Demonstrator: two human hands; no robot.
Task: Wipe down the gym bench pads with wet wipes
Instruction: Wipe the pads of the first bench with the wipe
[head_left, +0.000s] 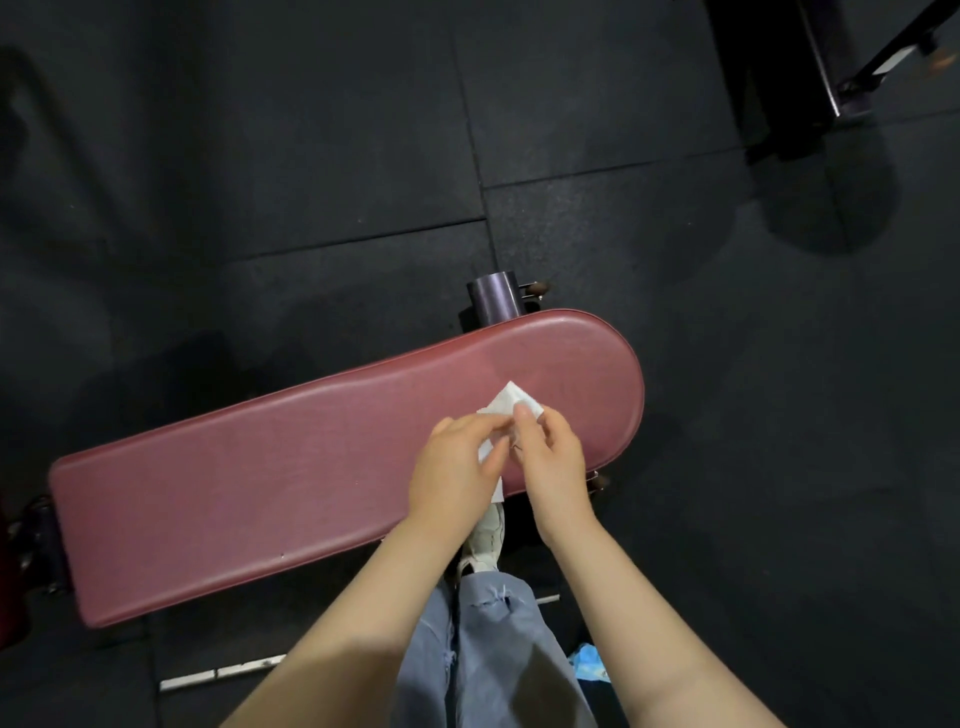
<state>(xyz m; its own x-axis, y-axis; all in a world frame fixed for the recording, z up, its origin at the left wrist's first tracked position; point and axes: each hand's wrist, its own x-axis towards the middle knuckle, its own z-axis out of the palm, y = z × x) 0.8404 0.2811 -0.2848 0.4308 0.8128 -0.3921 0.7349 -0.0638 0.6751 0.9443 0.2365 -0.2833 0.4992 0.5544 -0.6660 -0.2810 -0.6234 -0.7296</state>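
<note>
A long maroon bench pad (291, 467) runs across the view from lower left to its rounded end at the right. Above the pad near that rounded end, both hands hold one white wet wipe (511, 401). My left hand (457, 473) pinches its lower part. My right hand (553, 460) grips its upper corner with thumb and fingers. The wipe is folded and partly hidden between the fingers. Whether it touches the pad I cannot tell.
The floor is dark rubber tiles (311, 156). A dark metal post (493, 299) of the bench frame stands behind the pad. Another machine's frame (831, 78) is at the top right. My jeans leg and white shoe (485, 535) are under the hands. A blue packet (589, 665) lies near my leg.
</note>
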